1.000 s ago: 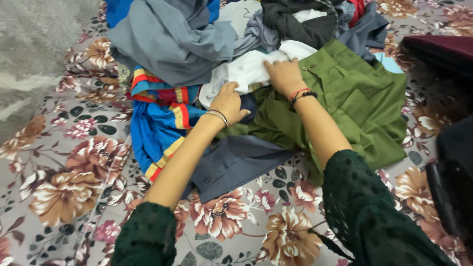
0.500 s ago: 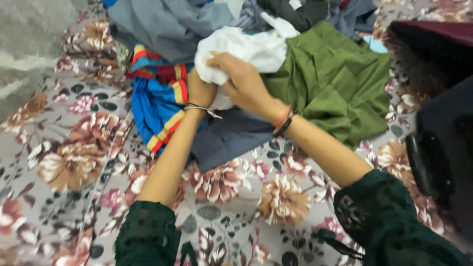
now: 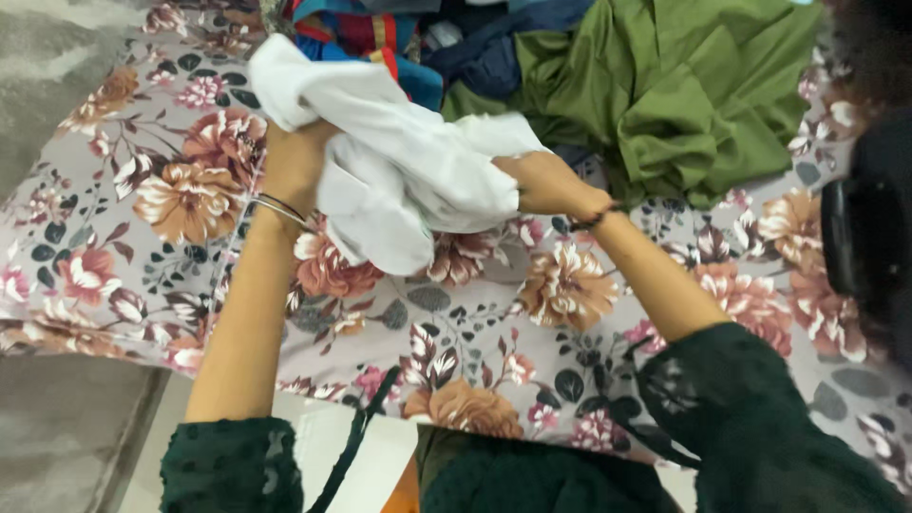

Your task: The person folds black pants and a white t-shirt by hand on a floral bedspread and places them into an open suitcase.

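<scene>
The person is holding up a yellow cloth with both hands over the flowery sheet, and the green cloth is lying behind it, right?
Not quite: the cloth is white, not yellow. The head view shows it bunched between the left hand and the right hand, held above the flowery sheet. The green cloth does lie behind it.

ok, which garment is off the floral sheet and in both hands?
The white garment, gripped by left hand and right hand; the green garment and striped one lie in the pile.
</scene>
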